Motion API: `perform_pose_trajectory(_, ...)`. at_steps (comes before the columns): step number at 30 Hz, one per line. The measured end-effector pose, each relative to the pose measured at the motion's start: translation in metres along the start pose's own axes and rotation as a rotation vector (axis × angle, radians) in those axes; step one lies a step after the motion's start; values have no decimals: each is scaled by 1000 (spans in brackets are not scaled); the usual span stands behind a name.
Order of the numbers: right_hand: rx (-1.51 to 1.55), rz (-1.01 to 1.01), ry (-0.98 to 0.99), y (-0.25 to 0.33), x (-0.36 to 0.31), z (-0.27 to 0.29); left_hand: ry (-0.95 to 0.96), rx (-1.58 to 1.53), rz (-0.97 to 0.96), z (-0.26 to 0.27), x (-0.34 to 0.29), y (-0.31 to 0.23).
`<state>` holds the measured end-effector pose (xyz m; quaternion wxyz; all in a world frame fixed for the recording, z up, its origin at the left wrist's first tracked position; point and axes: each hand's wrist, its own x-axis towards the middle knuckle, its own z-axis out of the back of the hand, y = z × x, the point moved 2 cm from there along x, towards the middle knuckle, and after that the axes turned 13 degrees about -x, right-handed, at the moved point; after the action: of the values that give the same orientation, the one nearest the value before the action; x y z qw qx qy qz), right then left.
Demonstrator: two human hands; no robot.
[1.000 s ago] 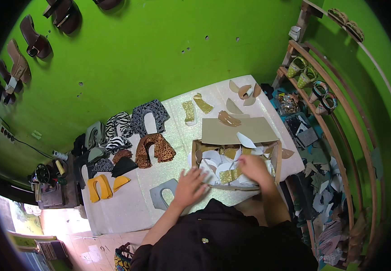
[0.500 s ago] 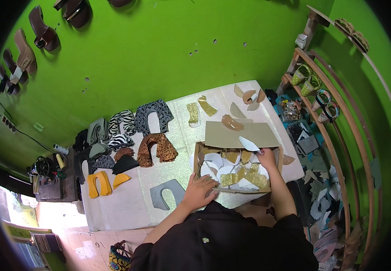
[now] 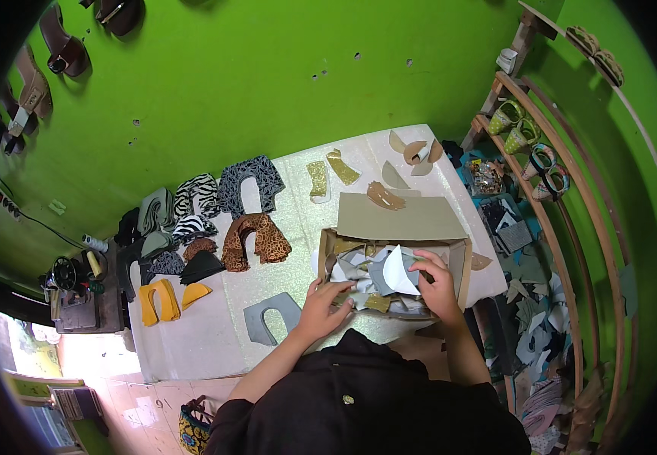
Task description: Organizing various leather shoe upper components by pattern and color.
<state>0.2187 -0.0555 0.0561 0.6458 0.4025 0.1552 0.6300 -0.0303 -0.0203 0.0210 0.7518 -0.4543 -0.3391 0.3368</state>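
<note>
A person's right hand (image 3: 436, 284) pinched a white curved piece (image 3: 399, 271) above a cardboard box (image 3: 396, 218); the left hand (image 3: 324, 309), fingers loosely spread, lay at its near-left corner.

I stood in a shoemaking workshop: dark brown strapped sandals (image 3: 68, 54) hung on the wall left of the left hand (image 3: 324, 309), arched leopard-print pieces (image 3: 258, 224) lay nearer it, and dotted yellow-green sandals (image 3: 523, 136) sat right of the right hand (image 3: 437, 288).
</note>
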Motion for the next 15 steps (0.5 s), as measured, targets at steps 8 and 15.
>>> perform_pose_trajectory(8, -16, 25, 44, 21, 22, 16, -40, 48, -141, 1, 29, -9)
perform_pose_trajectory(15, -285, 147, 141, 28, 33, 14, 2, 2, -251, -16, 50, -31)
